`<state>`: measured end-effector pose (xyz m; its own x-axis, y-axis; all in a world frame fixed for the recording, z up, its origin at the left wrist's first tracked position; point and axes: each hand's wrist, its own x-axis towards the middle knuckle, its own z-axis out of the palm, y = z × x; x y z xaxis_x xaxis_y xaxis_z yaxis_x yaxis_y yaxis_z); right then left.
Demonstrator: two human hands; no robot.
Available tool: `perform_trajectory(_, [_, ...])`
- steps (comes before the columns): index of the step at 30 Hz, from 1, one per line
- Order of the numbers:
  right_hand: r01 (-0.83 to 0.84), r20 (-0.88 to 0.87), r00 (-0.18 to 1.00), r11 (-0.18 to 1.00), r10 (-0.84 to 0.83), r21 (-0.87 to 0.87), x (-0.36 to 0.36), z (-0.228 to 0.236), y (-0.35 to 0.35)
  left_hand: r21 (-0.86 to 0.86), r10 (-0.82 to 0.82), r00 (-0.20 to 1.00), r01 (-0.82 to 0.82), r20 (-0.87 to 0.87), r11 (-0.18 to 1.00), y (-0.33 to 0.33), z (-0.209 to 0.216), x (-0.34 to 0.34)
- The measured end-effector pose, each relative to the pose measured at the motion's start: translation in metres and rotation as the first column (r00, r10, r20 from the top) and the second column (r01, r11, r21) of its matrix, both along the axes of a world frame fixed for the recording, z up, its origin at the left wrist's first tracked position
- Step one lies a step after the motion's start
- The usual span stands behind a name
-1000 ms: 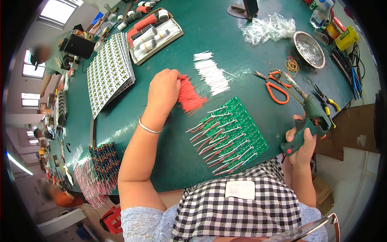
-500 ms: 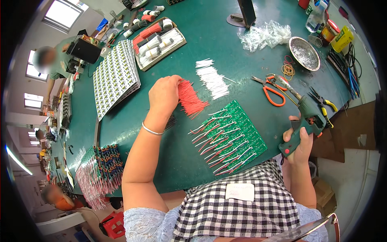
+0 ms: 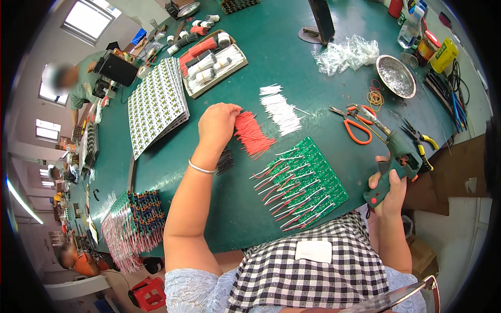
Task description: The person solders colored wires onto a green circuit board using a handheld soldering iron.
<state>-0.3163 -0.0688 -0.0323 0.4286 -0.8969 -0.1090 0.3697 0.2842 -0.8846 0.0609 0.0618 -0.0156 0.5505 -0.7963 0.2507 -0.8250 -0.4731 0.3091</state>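
Note:
My left hand (image 3: 216,125) is at the upper left end of a pile of red wires (image 3: 253,136), its thumb and fingertips pinched together. Whatever lies between those fingertips is too small to make out. In my right hand (image 3: 391,195) is a green soldering gun (image 3: 399,159), gripped by the handle, its metal barrel pointing up and left. Between the hands lies a green circuit board panel (image 3: 313,182) with red and white wires sticking out along its left side. White wires (image 3: 282,112) are piled beyond it. A few black wires (image 3: 225,161) show beside my left forearm.
Orange-handled cutters (image 3: 356,127) and yellow-handled pliers (image 3: 420,143) lie near the soldering gun. Farther back are a metal bowl (image 3: 395,76), clear plastic bags (image 3: 347,55) and a box of wire bundles (image 3: 214,65). Board sheets (image 3: 158,104) and wired boards (image 3: 138,219) stand left. Other people are far left.
The whole view has shifted slightly. My left hand remains at the red wires, its fingertips now at their upper left edge. My right hand still holds the soldering gun.

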Motion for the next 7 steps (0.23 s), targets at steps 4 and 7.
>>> perform_trajectory(4, [-0.02,-0.008,1.0,1.0,0.02,-0.005,-0.0003,0.0005,-0.0015,0.165,-0.002,0.998,-0.009,0.067,0.986,-0.0039,0.0008,-0.0027])
perform_trajectory(7, [-0.023,-0.009,1.0,1.0,0.023,0.004,-0.0008,0.0005,-0.0017,0.146,0.026,0.999,-0.032,0.042,0.989,-0.0045,0.0036,-0.002])
